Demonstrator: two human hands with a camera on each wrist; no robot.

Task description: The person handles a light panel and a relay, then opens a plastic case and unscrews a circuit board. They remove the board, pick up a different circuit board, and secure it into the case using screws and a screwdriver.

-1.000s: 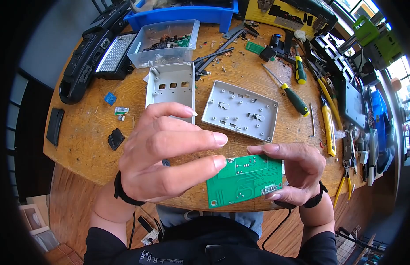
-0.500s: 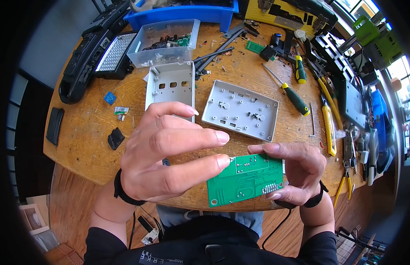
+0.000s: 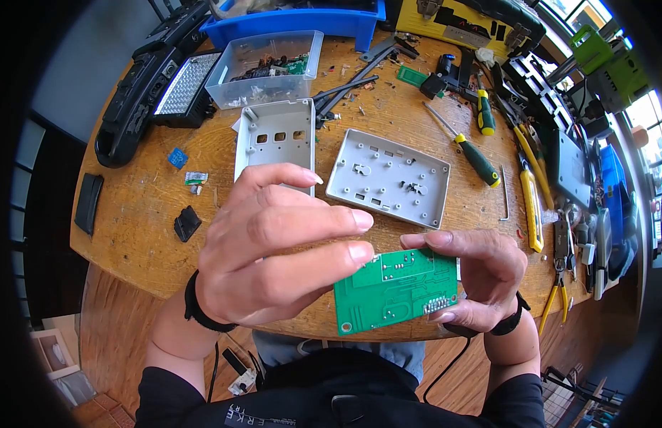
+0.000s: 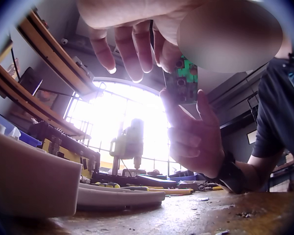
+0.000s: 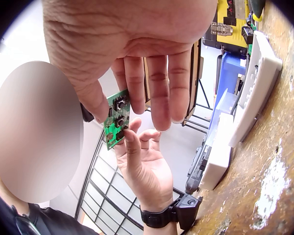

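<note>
A green circuit board [image 3: 398, 289] is held tilted above the table's near edge, its soldered side facing the head camera. My right hand [image 3: 484, 274] pinches its right end between thumb and fingers. At the upper left corner, my left hand [image 3: 281, 250] holds the board between index finger and thumb, the other fingers extended; the thumb is hidden in the head view. In the right wrist view, black square parts show on the board's other face [image 5: 118, 120], with the left thumb [image 5: 132, 147] against its lower part.
Behind the hands lie an open grey case half [image 3: 388, 178] and a deeper grey box [image 3: 277, 143]. Screwdrivers [image 3: 477, 160], a yellow cutter [image 3: 531, 207] and pliers [image 3: 559, 285] lie on the right. A clear bin [image 3: 266, 71] stands at the back, with a black piece [image 3: 187, 224] on the left.
My left hand has shifted slightly right, its index fingertip covering a little more of the board's upper left corner. The right hand and the board have barely moved.
</note>
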